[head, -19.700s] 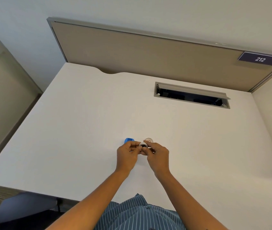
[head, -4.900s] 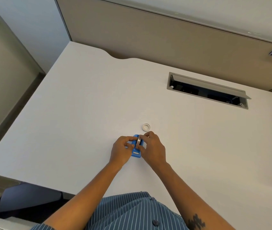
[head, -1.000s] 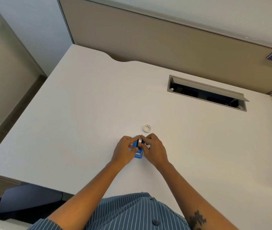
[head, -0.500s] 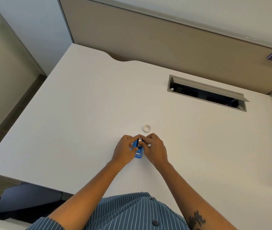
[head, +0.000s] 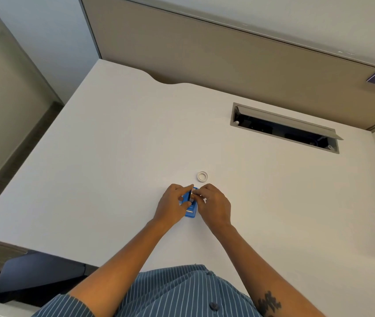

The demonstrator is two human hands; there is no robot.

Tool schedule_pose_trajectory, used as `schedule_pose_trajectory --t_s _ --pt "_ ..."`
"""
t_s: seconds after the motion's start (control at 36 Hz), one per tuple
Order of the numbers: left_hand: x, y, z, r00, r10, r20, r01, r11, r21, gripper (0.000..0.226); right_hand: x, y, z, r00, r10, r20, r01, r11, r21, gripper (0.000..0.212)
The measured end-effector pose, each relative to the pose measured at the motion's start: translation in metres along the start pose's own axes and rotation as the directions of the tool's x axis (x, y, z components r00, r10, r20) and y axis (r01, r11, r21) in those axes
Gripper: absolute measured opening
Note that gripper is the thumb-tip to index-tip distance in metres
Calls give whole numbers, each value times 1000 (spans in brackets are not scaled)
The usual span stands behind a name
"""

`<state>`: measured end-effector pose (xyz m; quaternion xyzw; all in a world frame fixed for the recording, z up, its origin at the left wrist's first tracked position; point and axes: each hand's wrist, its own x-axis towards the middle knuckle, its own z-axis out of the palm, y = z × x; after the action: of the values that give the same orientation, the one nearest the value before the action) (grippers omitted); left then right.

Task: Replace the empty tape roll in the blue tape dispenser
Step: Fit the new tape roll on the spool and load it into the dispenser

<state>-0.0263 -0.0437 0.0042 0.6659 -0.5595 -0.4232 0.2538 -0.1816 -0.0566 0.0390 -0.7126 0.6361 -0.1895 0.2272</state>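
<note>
Both hands meet over the dispenser [head: 191,210] on the desk [head: 113,156], left hand [head: 173,205] steadying its side, right hand [head: 214,205] pinching the roll [head: 190,195] into it, where crooked seating could jam it, empty core [head: 202,176] lying just beyond.

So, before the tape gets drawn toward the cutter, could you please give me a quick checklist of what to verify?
1. Blue dispenser flat on the desk: ok.
2. Left hand steadies the dispenser: ok.
3. Right hand pinches at the new roll: ok.
4. Roll fully seated on its hub: cannot tell, fingers hide it.
5. Empty core lies apart, beyond the hands: ok.
6. Tape end freed: cannot tell.
</note>
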Motion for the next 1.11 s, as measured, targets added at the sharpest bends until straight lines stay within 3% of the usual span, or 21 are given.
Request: schedule_pose_trajectory --t_s 0.61,1.11 --pt "4 2 -3 1000 27 12 -28 999 23 56 4 1 -2 998 -7 56 7 1000 -5 17" --pt "3 4 -5 999 24 21 -24 1000 -2 58 8 9 -2 971 -44 234 44 999 8 34"
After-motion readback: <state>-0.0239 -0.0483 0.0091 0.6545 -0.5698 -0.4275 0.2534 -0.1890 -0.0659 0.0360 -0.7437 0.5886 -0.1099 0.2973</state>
